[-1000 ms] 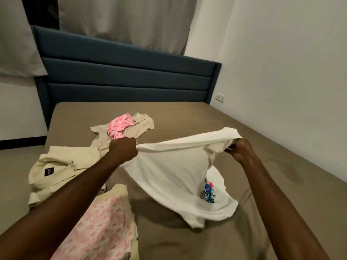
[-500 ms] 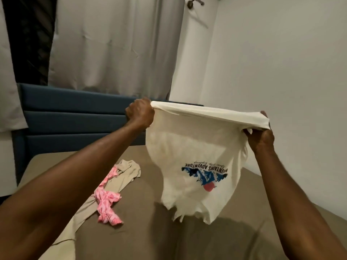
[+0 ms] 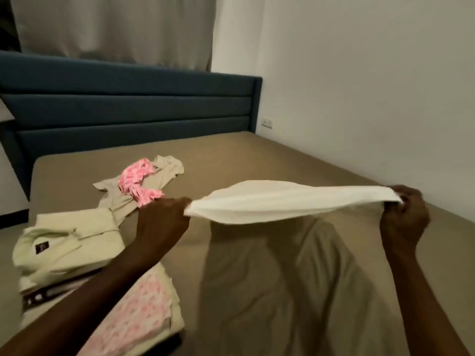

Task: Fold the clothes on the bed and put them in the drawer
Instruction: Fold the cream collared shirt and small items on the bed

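Observation:
A white T-shirt (image 3: pixel 285 201) billows flat in the air above the brown bed (image 3: pixel 270 291), stretched between both hands. My left hand (image 3: pixel 160 224) grips its left end and my right hand (image 3: pixel 404 214) grips its right end. Its print is hidden from view. On the bed's left lies a folded pale green shirt (image 3: pixel 66 247), and a folded pink-patterned garment (image 3: pixel 138 317) lies nearer to me, partly under my left arm. Further back, a crumpled beige garment (image 3: pixel 151 183) has a pink patterned piece (image 3: pixel 137 181) on top of it.
A dark blue padded headboard (image 3: pixel 128 109) stands at the bed's far end, with grey curtains (image 3: pixel 115 29) above it. A white wall (image 3: pixel 372 86) with a socket (image 3: pixel 267 122) runs along the bed's right side. No drawer is in view.
The T-shirt was lifted high with its print showing, then swung down and forward; now it floats flat just above the bed. The view has tilted back down.

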`<state>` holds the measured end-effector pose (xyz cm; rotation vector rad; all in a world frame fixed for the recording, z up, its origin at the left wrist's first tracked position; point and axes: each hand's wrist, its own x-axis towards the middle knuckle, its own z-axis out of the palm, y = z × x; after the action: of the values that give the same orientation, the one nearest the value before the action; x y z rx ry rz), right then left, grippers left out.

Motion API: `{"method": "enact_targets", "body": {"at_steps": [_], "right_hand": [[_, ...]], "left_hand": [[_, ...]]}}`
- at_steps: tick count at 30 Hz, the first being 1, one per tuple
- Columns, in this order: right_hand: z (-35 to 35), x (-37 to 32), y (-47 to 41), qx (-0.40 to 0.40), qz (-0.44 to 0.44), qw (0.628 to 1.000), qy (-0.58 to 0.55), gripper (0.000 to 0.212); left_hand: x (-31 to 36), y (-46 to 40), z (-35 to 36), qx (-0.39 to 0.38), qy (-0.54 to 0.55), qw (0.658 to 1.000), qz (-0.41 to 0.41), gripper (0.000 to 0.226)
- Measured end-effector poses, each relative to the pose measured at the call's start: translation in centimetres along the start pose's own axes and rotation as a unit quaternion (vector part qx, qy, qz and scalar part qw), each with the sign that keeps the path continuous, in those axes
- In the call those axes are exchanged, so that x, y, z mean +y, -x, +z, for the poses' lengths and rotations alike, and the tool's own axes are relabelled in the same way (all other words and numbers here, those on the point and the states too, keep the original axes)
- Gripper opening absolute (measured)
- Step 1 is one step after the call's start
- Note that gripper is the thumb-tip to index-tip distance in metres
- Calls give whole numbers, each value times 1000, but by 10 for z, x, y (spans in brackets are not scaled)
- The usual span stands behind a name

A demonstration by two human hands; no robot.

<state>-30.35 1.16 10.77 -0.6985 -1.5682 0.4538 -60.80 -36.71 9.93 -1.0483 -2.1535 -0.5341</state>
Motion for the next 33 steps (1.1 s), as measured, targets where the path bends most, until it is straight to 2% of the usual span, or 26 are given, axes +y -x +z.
{"method": "enact_targets", "body": {"at_steps": [2, 4, 6, 8, 10, 12, 14, 16, 19, 21, 23, 26, 28, 31, 33], "right_hand": [[-41, 29, 62, -111, 8, 991, 70, 27], [-77, 62, 115, -233, 6, 956, 180, 34], [-111, 90, 157, -307, 9, 913, 268, 35], [-140, 107, 188, -348, 35, 885, 307, 29], [-172, 116, 213, -381, 68, 860, 333, 27], [-194, 112, 231, -379, 110, 850, 349, 21], [-211, 110, 252, -345, 165, 864, 326, 28], [-220, 110, 268, -290, 224, 891, 268, 29], [-224, 118, 274, -212, 315, 903, 202, 28], [-224, 129, 273, -202, 339, 903, 168, 29], [-224, 133, 274, -193, 367, 901, 125, 30], [-224, 127, 277, -168, 397, 900, 57, 31], [-220, 121, 274, -122, 436, 891, 3, 35], [-217, 121, 265, -52, 492, 866, -68, 34], [-216, 123, 259, -36, 517, 851, -77, 32]], "left_hand": [[3, 58, 18, -98, -14, 995, 10, 10], [8, 110, 31, -198, -20, 979, 43, 35], [9, 155, 39, -266, -5, 959, 94, 54], [9, 192, 43, -304, -7, 941, 150, 55], [8, 223, 46, -334, -10, 921, 199, 49], [2, 248, 50, -358, -10, 906, 228, 43], [-6, 265, 50, -366, 3, 896, 250, 41], [-10, 276, 49, -378, 25, 894, 239, 38], [-18, 299, 52, -384, 127, 904, 136, 41], [-27, 314, 58, -371, 237, 898, 25, 49], [-26, 317, 56, -351, 295, 886, -72, 54], [-13, 305, 45, -318, 305, 879, -185, 33], [-6, 299, 40, -341, 323, 839, -276, 46], [-7, 297, 38, -343, 379, 763, -395, 38], [-9, 296, 36, -354, 406, 712, -451, 45]]}}
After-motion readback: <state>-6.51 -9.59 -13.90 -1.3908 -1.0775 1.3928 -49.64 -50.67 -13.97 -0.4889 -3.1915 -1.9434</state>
